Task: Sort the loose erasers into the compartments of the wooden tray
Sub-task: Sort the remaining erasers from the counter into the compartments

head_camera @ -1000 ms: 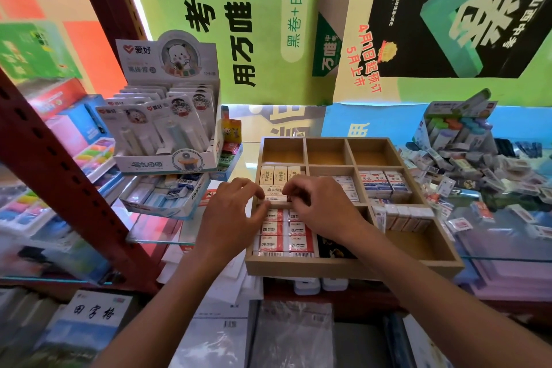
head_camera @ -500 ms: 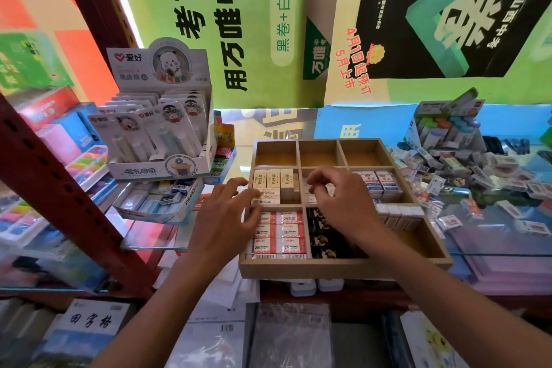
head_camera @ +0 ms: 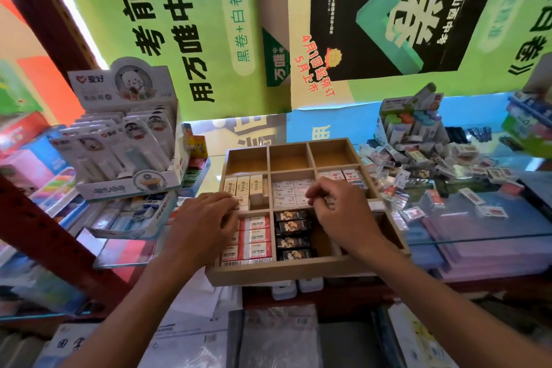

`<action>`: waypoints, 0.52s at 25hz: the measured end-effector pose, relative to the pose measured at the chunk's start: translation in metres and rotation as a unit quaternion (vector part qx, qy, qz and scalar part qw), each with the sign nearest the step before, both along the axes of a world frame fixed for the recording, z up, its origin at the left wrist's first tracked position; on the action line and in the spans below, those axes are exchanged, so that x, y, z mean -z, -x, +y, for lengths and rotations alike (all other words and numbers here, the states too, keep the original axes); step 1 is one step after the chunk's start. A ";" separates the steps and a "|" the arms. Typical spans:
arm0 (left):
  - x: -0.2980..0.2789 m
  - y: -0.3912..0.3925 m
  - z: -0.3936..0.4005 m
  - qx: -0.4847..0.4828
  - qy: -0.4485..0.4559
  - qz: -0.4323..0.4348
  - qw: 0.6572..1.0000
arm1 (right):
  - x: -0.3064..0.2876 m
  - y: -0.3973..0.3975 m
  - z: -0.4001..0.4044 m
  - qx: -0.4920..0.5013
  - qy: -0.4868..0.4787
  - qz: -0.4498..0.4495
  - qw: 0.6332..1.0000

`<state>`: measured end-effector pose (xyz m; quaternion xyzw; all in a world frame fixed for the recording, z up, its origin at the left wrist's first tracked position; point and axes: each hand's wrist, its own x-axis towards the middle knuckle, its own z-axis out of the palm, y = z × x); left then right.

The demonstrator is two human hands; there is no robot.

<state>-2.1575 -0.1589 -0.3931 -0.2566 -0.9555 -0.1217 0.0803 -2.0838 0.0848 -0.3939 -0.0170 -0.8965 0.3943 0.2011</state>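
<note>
Stationery shop counter: both hands work over the wooden tray (head_camera: 298, 270), w/ six compartments stocked and the back row of three bare. Left hand (head_camera: 206, 224), fingers loosely bent, rests on cream erasers (head_camera: 243, 187) in the mid-left slot; right hand (head_camera: 340, 212) curls over the white erasers (head_camera: 286, 191), whether it pinches one can't be told. Loose erasers (head_camera: 418, 158) heap on the glass counter (head_camera: 478, 224) to the right. Risk: the tray's front edge overhangs, so a heavy press could tip it. Posters hang behind.
</note>
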 end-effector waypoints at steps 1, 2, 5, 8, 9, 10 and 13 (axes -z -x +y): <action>-0.002 0.001 0.005 -0.005 -0.003 0.005 1.000 | 0.000 -0.002 0.002 -0.002 -0.008 0.008 1.000; -0.003 0.000 0.010 -0.010 -0.005 0.004 1.000 | 0.001 -0.004 0.004 -0.004 -0.017 0.015 1.000; 0.000 -0.002 0.031 0.010 0.006 -0.033 0.999 | 0.004 -0.011 0.009 -0.009 -0.052 0.015 0.998; 0.005 -0.001 0.048 0.021 0.038 -0.055 0.998 | 0.004 -0.026 0.016 -0.026 -0.115 0.041 0.992; 0.006 0.000 0.051 0.014 0.043 -0.049 0.998 | 0.006 -0.035 0.017 -0.040 -0.142 0.061 0.987; 0.007 0.000 0.055 0.007 0.044 -0.038 0.998 | 0.008 -0.045 0.018 -0.055 -0.173 0.080 0.980; 0.008 -0.001 0.061 0.005 0.058 -0.047 0.997 | 0.022 -0.070 0.016 -0.082 -0.240 0.117 0.960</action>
